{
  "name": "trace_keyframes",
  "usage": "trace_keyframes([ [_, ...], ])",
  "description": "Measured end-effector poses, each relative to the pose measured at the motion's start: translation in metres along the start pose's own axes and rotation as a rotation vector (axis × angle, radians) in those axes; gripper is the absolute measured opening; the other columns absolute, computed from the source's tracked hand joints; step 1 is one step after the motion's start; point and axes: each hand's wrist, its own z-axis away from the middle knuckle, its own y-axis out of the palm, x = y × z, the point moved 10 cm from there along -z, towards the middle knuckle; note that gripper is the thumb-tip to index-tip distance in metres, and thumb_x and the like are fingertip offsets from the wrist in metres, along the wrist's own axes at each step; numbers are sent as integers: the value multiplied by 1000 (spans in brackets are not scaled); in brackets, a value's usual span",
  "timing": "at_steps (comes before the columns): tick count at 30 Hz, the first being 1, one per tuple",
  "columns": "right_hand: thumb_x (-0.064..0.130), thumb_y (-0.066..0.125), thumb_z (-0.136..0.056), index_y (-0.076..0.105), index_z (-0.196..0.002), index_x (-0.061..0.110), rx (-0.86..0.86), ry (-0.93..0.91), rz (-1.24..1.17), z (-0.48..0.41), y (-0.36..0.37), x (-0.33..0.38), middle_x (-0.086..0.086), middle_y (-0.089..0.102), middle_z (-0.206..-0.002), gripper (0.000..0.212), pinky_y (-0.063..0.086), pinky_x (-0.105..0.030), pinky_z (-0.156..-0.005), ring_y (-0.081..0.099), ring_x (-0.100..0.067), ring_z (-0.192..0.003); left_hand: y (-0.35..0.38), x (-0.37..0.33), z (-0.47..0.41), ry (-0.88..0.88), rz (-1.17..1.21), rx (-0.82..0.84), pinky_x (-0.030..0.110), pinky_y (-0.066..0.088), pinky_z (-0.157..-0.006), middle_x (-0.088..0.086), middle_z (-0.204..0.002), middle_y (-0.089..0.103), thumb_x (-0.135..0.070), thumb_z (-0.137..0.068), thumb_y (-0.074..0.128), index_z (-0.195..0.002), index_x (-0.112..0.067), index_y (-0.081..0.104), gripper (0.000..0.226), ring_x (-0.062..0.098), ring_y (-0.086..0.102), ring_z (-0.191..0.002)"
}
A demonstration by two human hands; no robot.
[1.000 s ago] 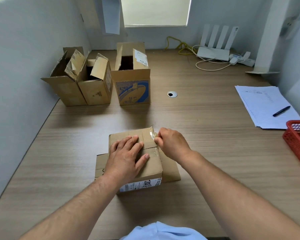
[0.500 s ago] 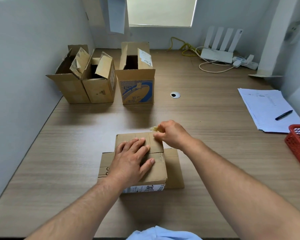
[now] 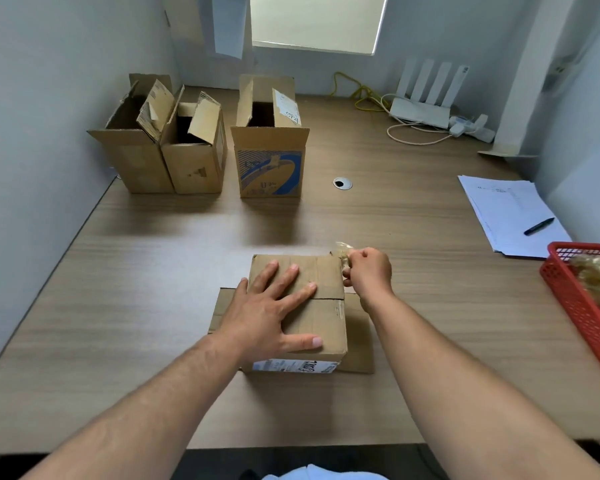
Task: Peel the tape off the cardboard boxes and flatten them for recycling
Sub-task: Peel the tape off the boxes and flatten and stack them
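A small brown cardboard box (image 3: pixel 329 317) lies on the wooden desk (image 3: pixel 153 306) in front of me, its side flaps spread flat. My left hand (image 3: pixel 271 313) presses flat on its top with fingers spread. My right hand (image 3: pixel 369 273) is at the box's far right corner, pinching a crumpled strip of clear tape (image 3: pixel 343 250) lifted off the cardboard. Three open boxes stand at the back left: a plain one (image 3: pixel 136 157), another plain one (image 3: pixel 196 161) touching it, and one with blue print (image 3: pixel 269 168).
A red plastic basket (image 3: pixel 575 306) holding wadded tape sits at the right edge. A stack of papers (image 3: pixel 503 209) with a black pen (image 3: pixel 538 226) lies behind it. A white router (image 3: pixel 423 105) with cables is at the back. A cable hole (image 3: pixel 342 183) marks the desk's middle.
My right hand has pulled the tape strip from the box's top seam out past the far right corner. My left hand has stayed pressed on the box.
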Motion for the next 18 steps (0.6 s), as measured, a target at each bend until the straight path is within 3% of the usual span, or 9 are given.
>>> trace_keyframes([
  [2,13,49,-94,50,-67,8,-66,107,-299,-2,-26,-11,-6,50,-55,27,48,-31,-47,51,-16,-39,3,-3,0,-23,16,-3,51,7,-118,-16,-160,-14,-98,-49,5,-147,-55,0,107,15,-22,-146],
  [5,10,50,-95,52,-72,8,-48,29,-415,-15,-62,0,-6,49,-63,24,50,-27,-45,50,-14,-46,3,-12,-6,-68,25,-16,50,6,-119,-15,-160,-14,-100,-46,2,-146,-56,0,110,15,-22,-146],
  [8,7,52,-93,55,-77,9,15,-64,-381,-25,-91,6,-6,52,-67,16,51,-26,-47,53,-15,-51,2,-52,-23,-78,38,-13,51,6,-119,-15,-160,-14,-99,-48,5,-147,-54,-1,109,16,-22,-146],
  [13,6,54,-88,52,-89,11,34,-140,-196,-47,-167,-10,-11,61,-77,6,54,-37,-62,61,-17,-56,6,-140,-66,-69,36,-15,52,5,-119,-15,-160,-12,-97,-49,8,-148,-53,0,108,16,-20,-146],
  [15,8,56,-86,48,-97,13,8,-186,-108,-61,-208,-16,-11,63,-84,14,54,-39,-66,63,-16,-57,8,-169,-80,-68,23,-23,52,6,-119,-15,-160,-12,-99,-47,4,-147,-54,0,110,16,-19,-147],
  [18,13,58,-87,52,-91,18,-57,-287,26,-87,-272,-18,-3,64,-82,9,53,-36,-69,66,-17,-64,8,-205,-101,-76,14,-37,51,7,-119,-16,-160,-11,-102,-39,-4,-147,-54,1,118,15,-18,-147],
])
